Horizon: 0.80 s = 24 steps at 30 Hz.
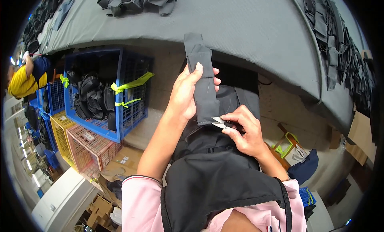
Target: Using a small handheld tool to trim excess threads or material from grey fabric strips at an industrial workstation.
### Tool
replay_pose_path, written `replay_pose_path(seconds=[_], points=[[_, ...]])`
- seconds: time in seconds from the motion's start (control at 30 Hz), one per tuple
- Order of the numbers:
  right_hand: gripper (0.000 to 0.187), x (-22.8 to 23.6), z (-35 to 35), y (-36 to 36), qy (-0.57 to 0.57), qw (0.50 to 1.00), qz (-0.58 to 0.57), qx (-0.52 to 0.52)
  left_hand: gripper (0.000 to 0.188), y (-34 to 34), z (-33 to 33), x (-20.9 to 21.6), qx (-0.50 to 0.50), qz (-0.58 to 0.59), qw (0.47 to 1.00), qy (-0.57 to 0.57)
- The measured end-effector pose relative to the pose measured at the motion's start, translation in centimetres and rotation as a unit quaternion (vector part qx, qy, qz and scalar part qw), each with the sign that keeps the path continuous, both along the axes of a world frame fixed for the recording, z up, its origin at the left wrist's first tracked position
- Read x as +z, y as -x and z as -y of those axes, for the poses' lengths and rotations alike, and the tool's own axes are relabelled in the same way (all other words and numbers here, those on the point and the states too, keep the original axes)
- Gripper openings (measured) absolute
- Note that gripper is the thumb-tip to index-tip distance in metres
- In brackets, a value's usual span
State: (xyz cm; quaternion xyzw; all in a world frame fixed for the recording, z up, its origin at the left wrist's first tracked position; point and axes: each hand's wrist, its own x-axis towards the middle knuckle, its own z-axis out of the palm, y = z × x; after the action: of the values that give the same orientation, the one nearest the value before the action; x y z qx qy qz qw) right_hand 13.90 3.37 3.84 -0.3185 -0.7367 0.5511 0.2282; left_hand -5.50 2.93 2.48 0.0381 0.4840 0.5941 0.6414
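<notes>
My left hand (187, 92) is closed on a dark grey fabric strap (206, 98), its thumb pressed on top and fingertips showing at the far side. The strap has a folded, stitched section near the thumb, and its upper end reaches the table edge. In my right hand (245, 130) is a pair of thread snips (224, 123) with a dark handle and short silver blades. The blades are spread apart at the strap's lower end, where a thin thread sticks out. Both hands are above my lap, over a black apron (216, 172).
A grey-covered table (248, 28) lies ahead, with a pile of grey fabric pieces (140, 2) and hanging dark strips (332, 44). At left stand a blue crate (120, 92) of black bags and a pink crate (86, 146). A person in yellow (24, 81) is far left.
</notes>
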Motion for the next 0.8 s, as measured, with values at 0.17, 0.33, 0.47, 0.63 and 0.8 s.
replay_pose_path(seconds=[0.17,0.33,0.47,0.63,0.8], points=[[0.027,-0.2,0.8,0.7,-0.085,0.996,0.02,0.016,0.029,0.4,0.3,0.0,0.008,0.016,1.0,-0.001],[0.03,0.4,0.6,1.7,-0.223,0.971,0.06,0.058,0.026,0.0,0.2,-0.2,0.01,0.011,1.0,0.014],[0.032,0.8,0.1,2.0,-0.245,0.963,0.074,0.082,0.025,0.0,0.3,-0.3,-0.001,0.018,1.0,0.009],[0.033,1.3,-1.3,2.5,-0.285,0.945,0.069,0.147,0.03,0.1,0.3,-0.7,-0.025,0.035,0.999,-0.003],[0.033,1.4,-2.4,3.1,-0.291,0.934,0.035,0.205,0.03,0.1,0.4,-1.0,-0.025,0.045,0.999,-0.001]])
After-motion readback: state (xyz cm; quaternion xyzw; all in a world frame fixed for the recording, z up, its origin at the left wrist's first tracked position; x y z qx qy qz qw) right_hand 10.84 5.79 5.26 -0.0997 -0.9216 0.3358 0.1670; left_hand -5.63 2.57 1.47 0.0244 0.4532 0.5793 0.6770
